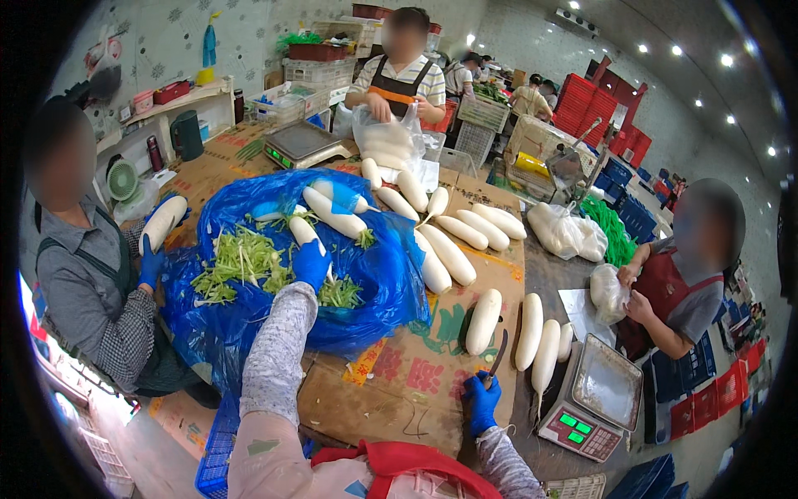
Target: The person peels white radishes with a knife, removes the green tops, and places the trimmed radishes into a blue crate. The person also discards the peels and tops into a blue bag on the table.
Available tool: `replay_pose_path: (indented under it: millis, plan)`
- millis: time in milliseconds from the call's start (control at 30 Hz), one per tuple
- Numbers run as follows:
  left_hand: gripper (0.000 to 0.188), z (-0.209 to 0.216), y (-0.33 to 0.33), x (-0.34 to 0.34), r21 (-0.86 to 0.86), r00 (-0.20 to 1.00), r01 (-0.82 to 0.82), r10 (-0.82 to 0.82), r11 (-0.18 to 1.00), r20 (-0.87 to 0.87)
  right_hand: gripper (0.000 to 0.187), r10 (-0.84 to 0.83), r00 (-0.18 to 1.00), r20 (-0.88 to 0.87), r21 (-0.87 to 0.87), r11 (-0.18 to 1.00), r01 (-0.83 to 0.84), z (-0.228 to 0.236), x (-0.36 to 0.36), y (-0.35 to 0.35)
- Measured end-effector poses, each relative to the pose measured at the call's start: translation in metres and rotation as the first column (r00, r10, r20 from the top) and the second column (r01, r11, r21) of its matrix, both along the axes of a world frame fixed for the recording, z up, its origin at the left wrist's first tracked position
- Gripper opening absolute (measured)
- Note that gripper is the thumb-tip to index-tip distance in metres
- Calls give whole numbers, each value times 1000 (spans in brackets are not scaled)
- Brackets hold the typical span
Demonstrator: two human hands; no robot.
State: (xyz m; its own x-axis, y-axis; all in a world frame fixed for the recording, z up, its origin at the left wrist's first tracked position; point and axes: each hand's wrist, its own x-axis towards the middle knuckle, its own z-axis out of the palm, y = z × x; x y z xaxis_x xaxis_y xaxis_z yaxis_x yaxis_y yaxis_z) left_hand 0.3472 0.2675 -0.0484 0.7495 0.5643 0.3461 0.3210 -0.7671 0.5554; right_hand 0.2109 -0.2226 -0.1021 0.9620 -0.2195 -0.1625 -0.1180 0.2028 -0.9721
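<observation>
- While our left gloved hand (311, 266) grasps a daikon (304, 231) over the blue plastic sheeting (391, 274), our right gloved hand (482, 405) clasps a curved knife (499, 359).
- We see the daikon's long axis running away from us, its far end beyond the left hand, the nearer one; the knife is well apart, rightward.
- Our left hand covers part of the daikon; we cannot make out the knife's handle.

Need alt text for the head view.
Gloved left hand on a white radish among leafy greens on blue plastic; right hand holds a curved knife. More radishes lie on the table; three co-workers are around it.
</observation>
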Motion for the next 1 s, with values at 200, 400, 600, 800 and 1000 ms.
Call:
replay_pose_path:
  millis: [200, 400, 600, 800, 1000]
  plan:
    - [92, -44, 22, 40, -249, 955, -296, 276, 922, -112, 20, 35, 999, 31, -86, 996, -33, 9, 1, 1]
    - [83, -39, -25, 69, -292, 949, -254, 179, 922, -261, 19, -44, 998, 40, -87, 995, 48, 0, -7, -18]
    - [59, -110, 77, 92, -601, 985, -152, 170, 785, -26, 17, 8, 1000, 12, -29, 1000, -8, 7, -3, 4]
    - [57, -39, 44, 28, -723, 787, 616, 273, -313, 553, 16, -27, 1000, 6, -5, 1000, 27, 20, -9, 1]
    - [45, 16, -10, -86, -566, 778, 620, 336, -542, 530, 14, -9, 1000, 8, -50, 999, 9, 5, 0, 3]
